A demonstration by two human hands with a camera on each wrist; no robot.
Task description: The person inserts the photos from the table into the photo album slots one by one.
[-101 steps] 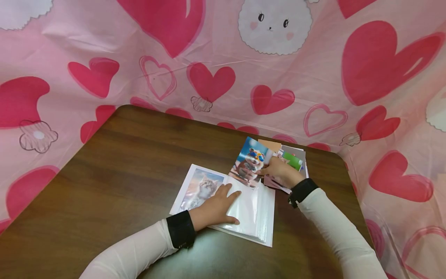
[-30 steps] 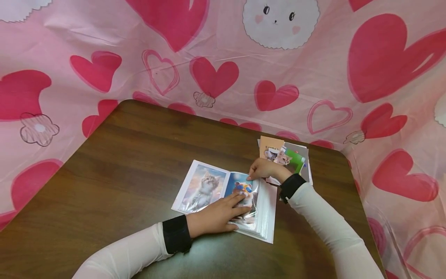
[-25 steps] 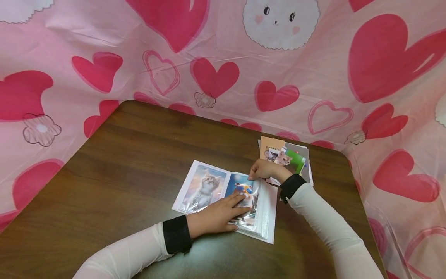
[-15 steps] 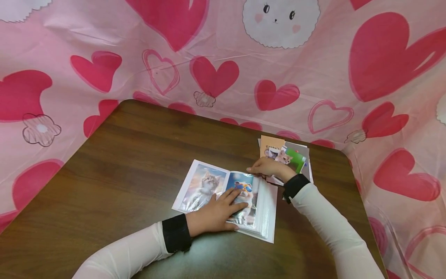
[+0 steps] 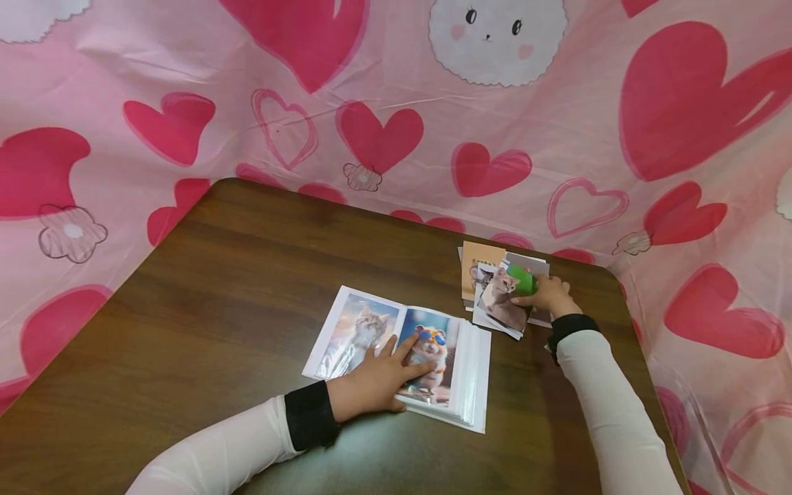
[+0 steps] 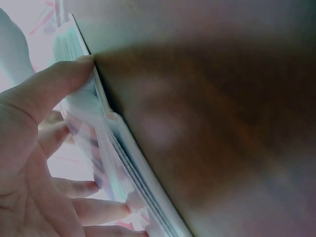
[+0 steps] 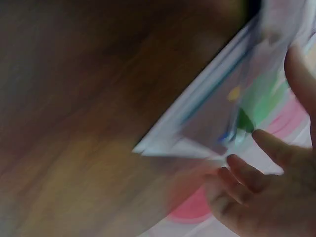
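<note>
1. The left hand (image 5: 371, 388) lies flat on the photo album (image 5: 474, 385), its fingers spread and mostly straight; it grips nothing.
2. Its fingertips reach over the hamster photo (image 5: 441, 349) on the right page and the edge of the kitten photo (image 5: 366, 324) on the left page. In the left wrist view, the thumb touches the album's near edge.
3. The right hand (image 5: 552, 295) is over the right part of the photo pile (image 5: 495, 292), released, with a clear gap between thumb and fingers.
4. Its thumb stretches across the cat photo (image 5: 506, 313), while its other fingers are above the green picture (image 5: 521, 278) and the pile's right edge. The right wrist view is blurred, so which fingertips touch I cannot tell.
5. The album lies open on the bench (image 5: 278, 261), and the pile rests just beyond its far right corner.
</note>
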